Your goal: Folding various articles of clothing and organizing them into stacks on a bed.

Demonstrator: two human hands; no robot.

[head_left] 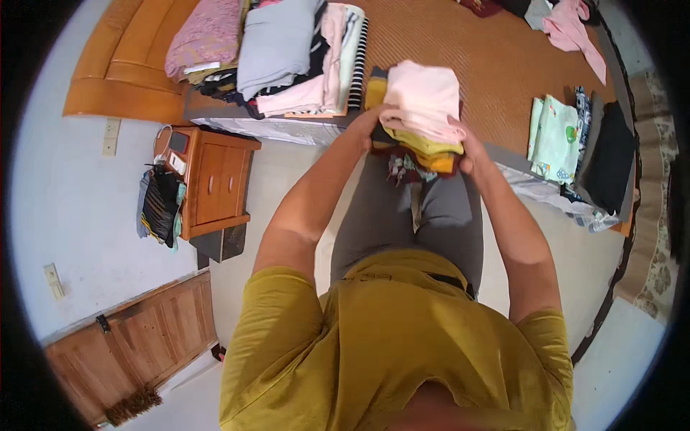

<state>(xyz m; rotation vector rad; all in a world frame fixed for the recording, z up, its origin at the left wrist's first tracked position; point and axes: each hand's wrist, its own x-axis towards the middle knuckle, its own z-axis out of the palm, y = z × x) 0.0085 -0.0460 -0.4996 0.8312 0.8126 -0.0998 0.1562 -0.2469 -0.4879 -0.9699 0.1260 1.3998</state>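
Note:
A stack of folded clothes (422, 97) sits at the near edge of the bed, in front of my legs. Pale pink cloth lies on top, with yellow, mustard and dark layers under it. My left hand (374, 123) is closed around the stack's left side, its fingers partly hidden by the cloth. On the opposite side my right hand (468, 149) grips the near right corner, thumb up along the pink layer. Patterned cloth (410, 169) hangs below the stack's front. Whether the stack rests on the bed or is lifted, I cannot tell.
Taller piles of folded clothes (277, 54) stand on the bed (496, 68) at the left. Green printed and dark folded clothes (557, 140) lie at its right edge. A loose pink garment (571, 32) is far right. A wooden nightstand (215, 179) stands left of the bed.

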